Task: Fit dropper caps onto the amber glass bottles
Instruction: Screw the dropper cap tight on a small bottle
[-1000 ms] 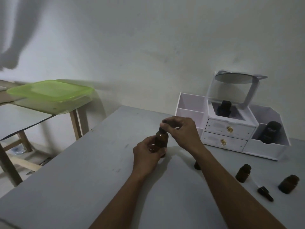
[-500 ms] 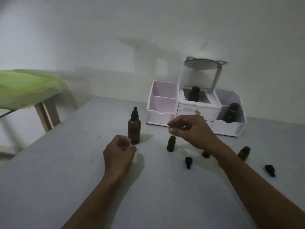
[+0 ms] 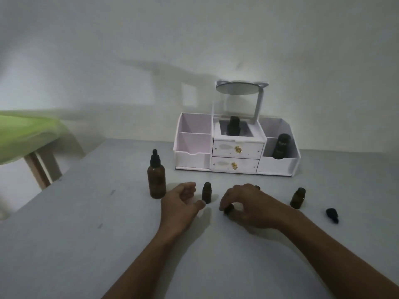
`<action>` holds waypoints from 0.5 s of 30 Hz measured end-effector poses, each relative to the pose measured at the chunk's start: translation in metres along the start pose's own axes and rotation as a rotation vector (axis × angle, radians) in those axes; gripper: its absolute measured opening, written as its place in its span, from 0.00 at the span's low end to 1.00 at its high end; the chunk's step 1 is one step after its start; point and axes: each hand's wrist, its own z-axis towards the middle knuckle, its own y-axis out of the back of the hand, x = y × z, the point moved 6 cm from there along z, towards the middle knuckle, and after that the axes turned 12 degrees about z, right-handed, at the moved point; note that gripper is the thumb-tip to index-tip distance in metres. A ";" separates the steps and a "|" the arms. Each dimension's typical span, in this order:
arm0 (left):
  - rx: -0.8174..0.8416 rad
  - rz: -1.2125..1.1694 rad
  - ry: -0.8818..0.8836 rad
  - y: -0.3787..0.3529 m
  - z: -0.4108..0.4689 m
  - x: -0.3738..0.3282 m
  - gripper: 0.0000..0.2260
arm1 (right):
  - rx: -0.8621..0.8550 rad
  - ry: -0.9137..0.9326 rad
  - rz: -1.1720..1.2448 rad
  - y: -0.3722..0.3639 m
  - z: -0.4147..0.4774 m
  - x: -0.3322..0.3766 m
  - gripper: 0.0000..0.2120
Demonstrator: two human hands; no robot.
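Observation:
A tall amber bottle (image 3: 156, 182) with a black dropper cap stands upright on the grey table (image 3: 86, 234). A small uncapped amber bottle (image 3: 206, 192) stands between my hands. My left hand (image 3: 181, 203) hovers just left of it, fingers loosely curved, holding nothing. My right hand (image 3: 246, 205) is down on the table, fingertips pinching a small black cap (image 3: 228, 209). Another small uncapped bottle (image 3: 298, 197) stands to the right, and a black dropper cap (image 3: 332, 215) lies further right.
A white organiser (image 3: 236, 156) with two drawers and a round mirror stands at the back, holding dark bottles (image 3: 280, 146) in its compartments. A green plastic lid (image 3: 23, 137) rests on a wooden stand left of the table.
The tall bottle was released and stands capped. My right hand dropped from mid-air to the table and closed on the small black cap. My left hand moved right, toward the small bottle.

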 end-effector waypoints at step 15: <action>0.041 0.122 -0.092 -0.018 0.023 -0.011 0.19 | -0.684 0.121 0.655 0.038 0.038 0.010 0.11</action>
